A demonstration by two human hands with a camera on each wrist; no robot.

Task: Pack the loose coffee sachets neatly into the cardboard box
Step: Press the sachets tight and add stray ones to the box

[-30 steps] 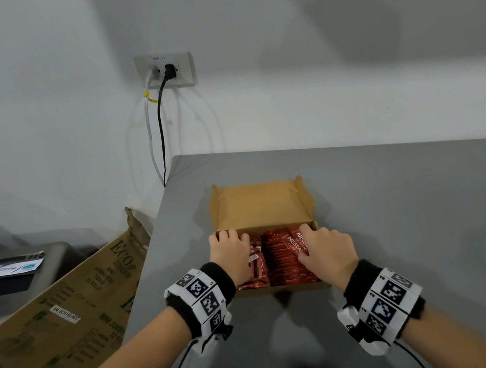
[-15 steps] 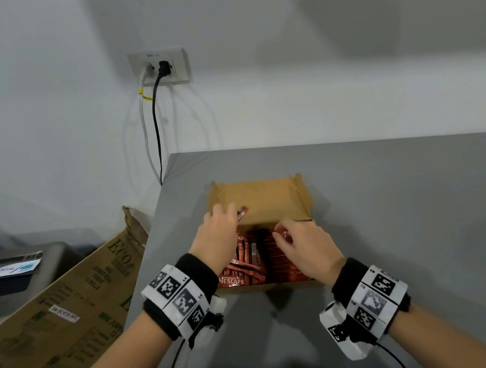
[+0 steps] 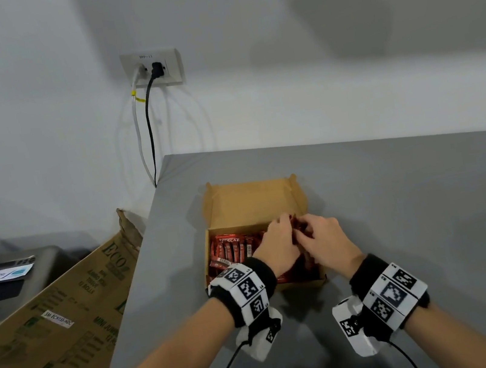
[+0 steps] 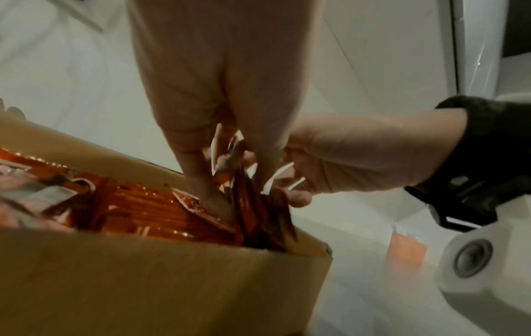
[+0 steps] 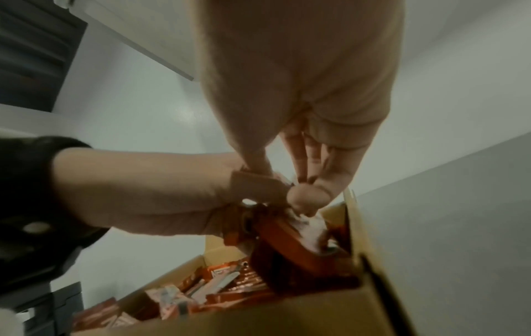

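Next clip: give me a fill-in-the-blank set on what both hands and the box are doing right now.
1. Both hands grip a bundle of red ____ sachets.
2. The bundle is at the ____ side of the cardboard box.
3. The box's lid is ____.
4. The left hand and right hand ____ each other.

Missing words: coffee; right; open; touch

**Grey table against a white wall**

A grey table (image 3: 398, 207) stands against a plain white wall (image 3: 286, 107). A wall socket (image 3: 152, 68) holds a black and a white cable that hang behind the table's corner. Left of the table leans a large printed carton (image 3: 51, 325), with a dark cabinet (image 3: 6, 285) behind it.
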